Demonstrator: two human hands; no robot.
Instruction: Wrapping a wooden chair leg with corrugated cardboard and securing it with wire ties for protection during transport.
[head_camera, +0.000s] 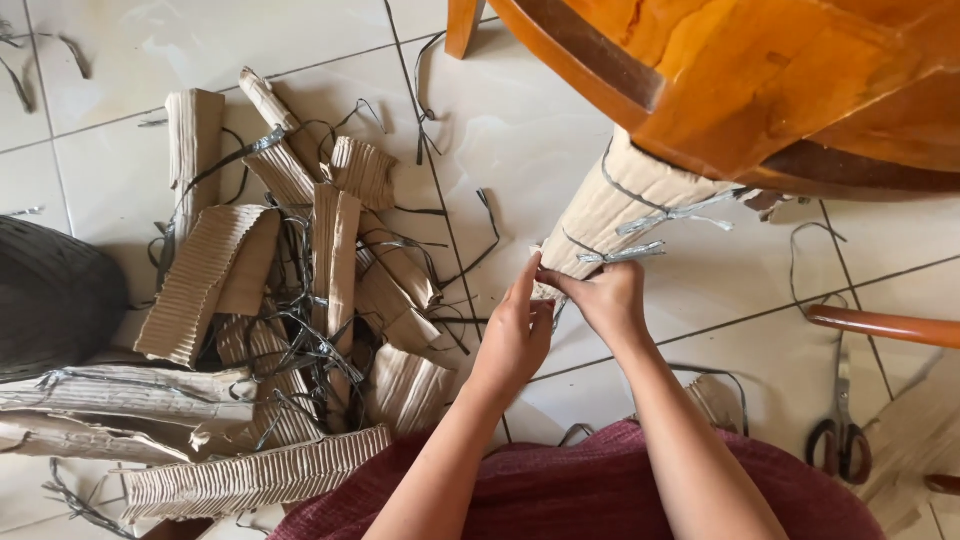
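Both hands, left hand (515, 335) and right hand (603, 298), pinch the ribbed brown, string-tied cardboard wrap (620, 210)

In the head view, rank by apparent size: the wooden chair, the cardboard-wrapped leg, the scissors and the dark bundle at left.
1. Wooden chair, nearest the camera, so inflated.
2. Dark bundle and cardboard-wrapped leg: look alike, unranked.
3. Scissors.

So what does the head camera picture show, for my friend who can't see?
Two hands, left hand and right hand, pinch the end of a cardboard wrap tied around a wooden furniture leg. Torn cardboard pieces and scissors lie on the tiled floor.
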